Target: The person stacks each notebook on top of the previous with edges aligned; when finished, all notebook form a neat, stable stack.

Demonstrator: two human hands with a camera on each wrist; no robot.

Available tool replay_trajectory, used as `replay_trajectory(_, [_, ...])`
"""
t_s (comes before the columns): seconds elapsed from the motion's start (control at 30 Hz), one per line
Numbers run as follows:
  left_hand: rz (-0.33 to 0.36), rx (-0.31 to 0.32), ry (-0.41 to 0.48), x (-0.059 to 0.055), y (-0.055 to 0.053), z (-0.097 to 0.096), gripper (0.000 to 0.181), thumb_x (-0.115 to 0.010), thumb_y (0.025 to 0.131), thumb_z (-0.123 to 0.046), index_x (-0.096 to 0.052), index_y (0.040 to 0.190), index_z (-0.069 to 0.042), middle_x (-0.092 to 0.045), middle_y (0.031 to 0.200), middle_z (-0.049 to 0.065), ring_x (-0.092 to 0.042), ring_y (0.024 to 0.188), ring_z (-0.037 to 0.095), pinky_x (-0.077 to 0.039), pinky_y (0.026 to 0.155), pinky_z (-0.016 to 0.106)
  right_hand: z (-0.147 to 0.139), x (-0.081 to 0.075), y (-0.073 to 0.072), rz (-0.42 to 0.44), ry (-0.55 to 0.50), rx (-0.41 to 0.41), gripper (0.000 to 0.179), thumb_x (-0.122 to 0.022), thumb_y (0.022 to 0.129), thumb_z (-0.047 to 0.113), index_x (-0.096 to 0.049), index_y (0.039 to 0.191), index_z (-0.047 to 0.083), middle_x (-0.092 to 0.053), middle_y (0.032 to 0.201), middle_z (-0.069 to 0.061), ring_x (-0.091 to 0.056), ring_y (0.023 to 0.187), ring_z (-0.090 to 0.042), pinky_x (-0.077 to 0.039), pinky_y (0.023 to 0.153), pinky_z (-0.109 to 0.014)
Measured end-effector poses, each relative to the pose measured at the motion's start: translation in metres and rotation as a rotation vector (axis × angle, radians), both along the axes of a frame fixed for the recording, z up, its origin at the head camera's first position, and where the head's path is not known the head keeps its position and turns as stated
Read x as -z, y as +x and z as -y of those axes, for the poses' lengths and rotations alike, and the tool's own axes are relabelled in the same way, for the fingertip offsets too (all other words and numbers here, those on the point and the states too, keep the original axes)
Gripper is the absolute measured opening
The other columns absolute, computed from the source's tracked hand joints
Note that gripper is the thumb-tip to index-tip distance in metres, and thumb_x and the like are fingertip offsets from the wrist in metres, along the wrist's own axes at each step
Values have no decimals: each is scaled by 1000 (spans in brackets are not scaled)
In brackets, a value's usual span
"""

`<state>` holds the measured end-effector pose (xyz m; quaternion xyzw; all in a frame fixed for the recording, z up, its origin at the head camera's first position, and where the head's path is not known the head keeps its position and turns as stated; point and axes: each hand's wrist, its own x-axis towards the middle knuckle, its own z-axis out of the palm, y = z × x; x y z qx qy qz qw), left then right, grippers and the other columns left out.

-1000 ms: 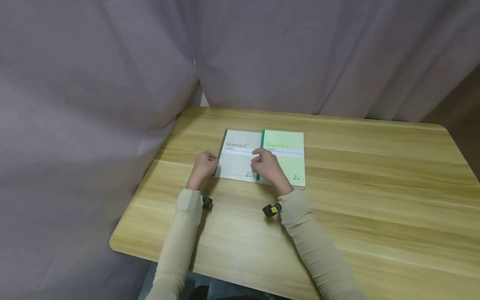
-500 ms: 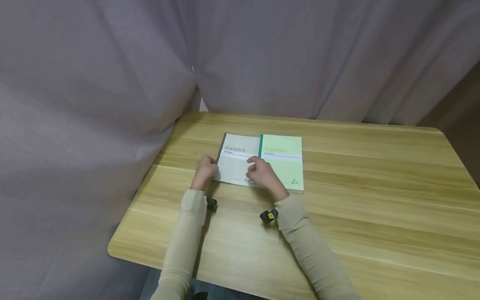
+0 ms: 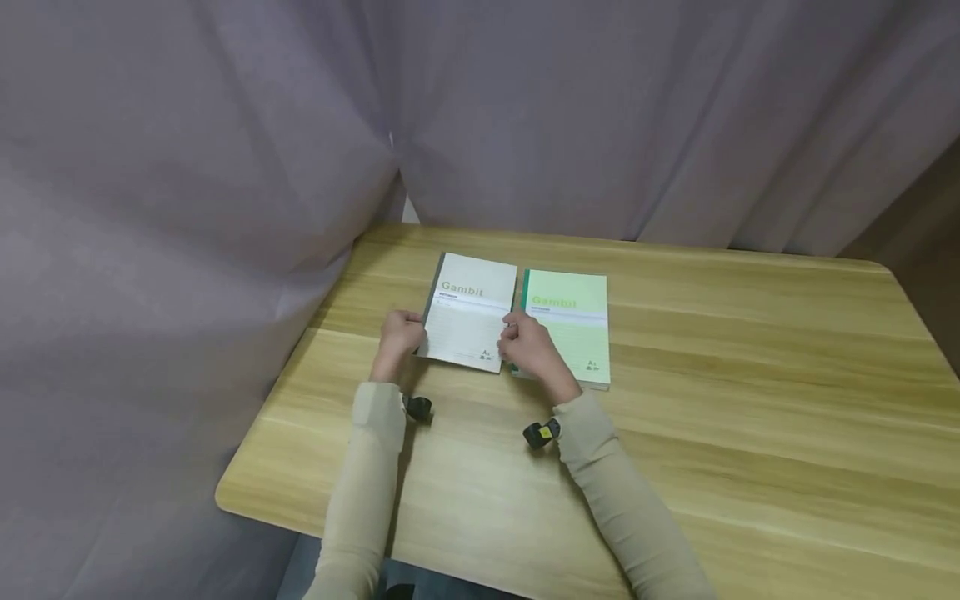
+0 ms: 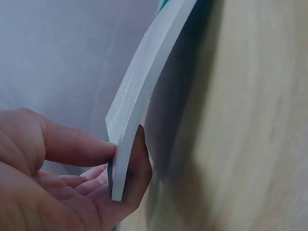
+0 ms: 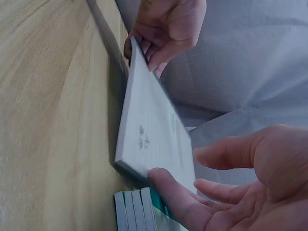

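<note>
A white notebook [image 3: 468,312] with a dark spine is raised off the table and slightly tilted in the head view. My left hand [image 3: 400,337] pinches its spine edge, thumb [image 4: 82,149] on the cover and fingers underneath, as the left wrist view shows. My right hand [image 3: 528,346] is at the notebook's right edge. In the right wrist view one finger [image 5: 166,185] lies against that edge, while the thumb stands apart from the other fingers. Just right of it lies a green notebook [image 3: 570,333], the top of a stack whose page edges [image 5: 134,209] show below my right fingers.
The wooden table [image 3: 750,375] spreads far to the right of the notebooks. Grey curtains [image 3: 525,108] hang behind its back edge and along its left side. Dark wrist cameras [image 3: 542,433] sit by both sleeves.
The white notebook has come up from beside the green stack and turned a little, leaving a gap between them. My left hand's grip on its spine moved with it; the green stack has stayed put.
</note>
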<state>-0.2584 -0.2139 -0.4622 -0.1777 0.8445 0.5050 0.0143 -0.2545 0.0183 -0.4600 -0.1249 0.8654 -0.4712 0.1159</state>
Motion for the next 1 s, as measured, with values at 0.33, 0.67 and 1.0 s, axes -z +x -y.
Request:
replay_trajectory(0.33, [-4, -59, 160, -9, -1, -3, 51, -47, 77, 16, -58, 128, 16, -57, 127, 31, -54, 115, 37, -50, 97, 41, -6, 0, -6, -10, -19, 22, 54, -58, 96, 3, -39, 143, -14, -66, 112, -24, -72, 86, -31, -59, 79, -38])
replay_trajectory(0.67, [-27, -30, 203, -9, 0, -9, 47, -49, 78, 15, -59, 123, 19, -60, 120, 30, -56, 104, 33, -52, 87, 37, -9, -5, -5, -54, -36, 79, 51, -60, 91, -6, -44, 139, -17, -65, 101, -21, -73, 79, -31, -60, 74, -34])
replay_trajectory(1.0, [29, 6, 202, -4, 1, -12, 44, -54, 81, 14, -59, 125, 17, -59, 125, 30, -56, 110, 34, -52, 95, 40, -17, -6, 0, -58, -12, 85, 49, -63, 92, -4, -46, 136, -17, -70, 102, -24, -72, 72, -27, -60, 73, -37])
